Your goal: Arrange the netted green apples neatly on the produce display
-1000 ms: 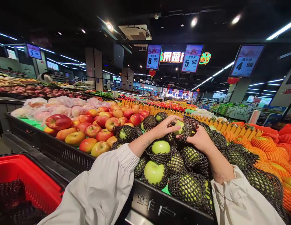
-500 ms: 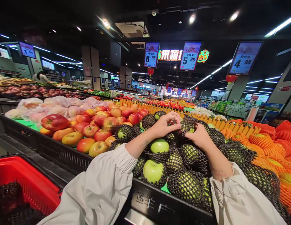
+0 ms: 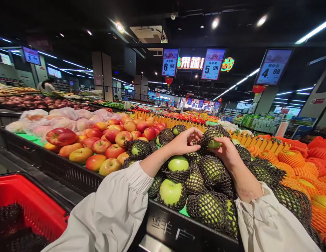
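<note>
My right hand [image 3: 226, 151] grips a green apple [image 3: 213, 142] in a black foam net, holding it above the back of the pile. Part of the apple's bare skin shows by my thumb. Just left of it, my left hand [image 3: 188, 140] is open, with fingers curved and thumb apart, and nothing visible in it. Beneath both hands, more netted green apples [image 3: 206, 206] lie heaped in a black crate [image 3: 173, 227]. Two apples near the front, one of them a large green apple [image 3: 169, 191], have their tops bare of net.
Red and yellow apples [image 3: 114, 151] fill the crate's left side, beside plastic-wrapped fruit [image 3: 63, 119]. Oranges in orange nets [image 3: 297, 168] lie at right. A red shopping basket [image 3: 44, 213] with dark netted items stands at lower left. A low yellow fence [image 3: 163, 120] runs behind.
My left hand's fingers have opened and come away from the netted apple. The apple in my right hand has turned slightly, showing more bare skin near the thumb.
</note>
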`<state>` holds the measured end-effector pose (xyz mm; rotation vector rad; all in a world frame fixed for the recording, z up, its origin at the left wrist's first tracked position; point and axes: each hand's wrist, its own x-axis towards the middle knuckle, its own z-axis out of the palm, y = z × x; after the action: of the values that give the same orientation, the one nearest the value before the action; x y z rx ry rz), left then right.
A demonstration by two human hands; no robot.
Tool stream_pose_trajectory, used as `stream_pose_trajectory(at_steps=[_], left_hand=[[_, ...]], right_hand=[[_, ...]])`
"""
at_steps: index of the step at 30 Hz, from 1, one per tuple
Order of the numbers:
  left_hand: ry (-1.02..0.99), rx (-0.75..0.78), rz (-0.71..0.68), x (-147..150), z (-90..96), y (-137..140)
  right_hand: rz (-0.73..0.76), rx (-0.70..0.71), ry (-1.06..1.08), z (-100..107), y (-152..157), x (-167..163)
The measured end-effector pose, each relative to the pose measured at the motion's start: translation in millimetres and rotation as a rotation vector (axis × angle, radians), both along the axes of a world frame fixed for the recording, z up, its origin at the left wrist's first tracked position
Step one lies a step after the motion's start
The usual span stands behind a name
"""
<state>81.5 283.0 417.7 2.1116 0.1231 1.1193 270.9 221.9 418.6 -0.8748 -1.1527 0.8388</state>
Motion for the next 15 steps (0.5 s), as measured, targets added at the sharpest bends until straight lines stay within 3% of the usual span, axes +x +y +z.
stream_pose_trajectory(at_steps=[2, 5, 8, 12, 15], left_hand=[[0.064, 0.090, 0.065, 1.0, -2.7, 2.6], [0.092, 0.107, 0.088, 2.9, -4.6, 5.7], [0.041, 0.124, 0.166, 1.3, -1.9, 5.3], [-0.054, 0.293, 0.327, -4.6, 1.7, 3.5], [-0.087, 0.328, 0.331, -6.6, 0.9, 3.7]], right_hand=[[-0.008, 0.014, 0.042, 2.4, -4.2, -2.0], [0.021, 0.091, -0.026, 5.0, -10.1, -7.3], [0.025, 0.133, -0.149, 4.9, -12.5, -10.6], [-0.006, 0.148, -0.247, 3.0, -9.2, -9.9], [-0.029, 0.142, -0.310, 3.6, -6.7, -10.0]])
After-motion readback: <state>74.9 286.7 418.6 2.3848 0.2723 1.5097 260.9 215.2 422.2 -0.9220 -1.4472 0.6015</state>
